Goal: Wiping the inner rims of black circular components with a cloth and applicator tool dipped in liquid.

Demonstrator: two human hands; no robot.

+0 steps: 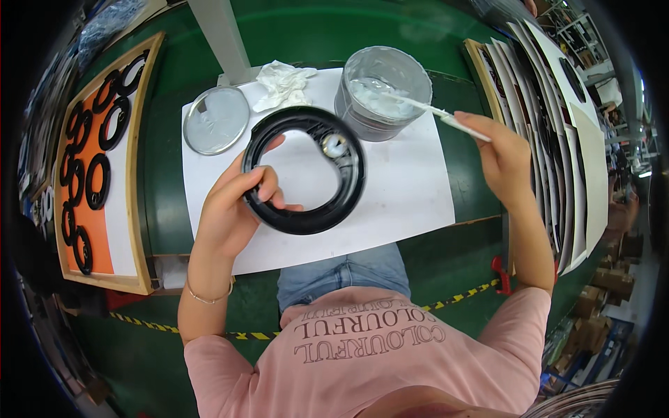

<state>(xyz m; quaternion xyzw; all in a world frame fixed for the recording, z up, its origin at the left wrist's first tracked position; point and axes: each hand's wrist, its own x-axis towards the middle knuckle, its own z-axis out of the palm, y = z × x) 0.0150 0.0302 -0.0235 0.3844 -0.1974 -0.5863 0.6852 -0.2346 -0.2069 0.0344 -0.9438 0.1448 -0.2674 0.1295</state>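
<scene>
In the left hand (pixel 237 202), a black ring (pixel 306 223), gripped by its left side, with the thumb over the rim and fingers reaching into the opening. Held up over a white sheet (pixel 411 198), broad face toward the camera; at its upper right, a small round insert (pixel 335 145) with a pale centre. In the right hand (pixel 502 157), pinched near one end, a slim white stick (pixel 456 124), slanting leftward over the rim of a grey tub (pixel 380 130). Inside the tub, pale paste (pixel 380 101); contact between stick and paste impossible to tell. Left of the tub, a crumpled white cloth (pixel 282 80) and, just beside it, a round lid (pixel 217 120), lying flat. Beneath the sheet, a dark green table (pixel 164 202); behind the lid, a grey post (pixel 219 35). Farther left, a wood-framed tray (pixel 143 258) with several more black rings (pixel 124 125) on orange and white lining. Farther right, a stack of pale boards (pixel 582 174). Below, yellow-and-black tape (pixel 463 297) along the green floor.
</scene>
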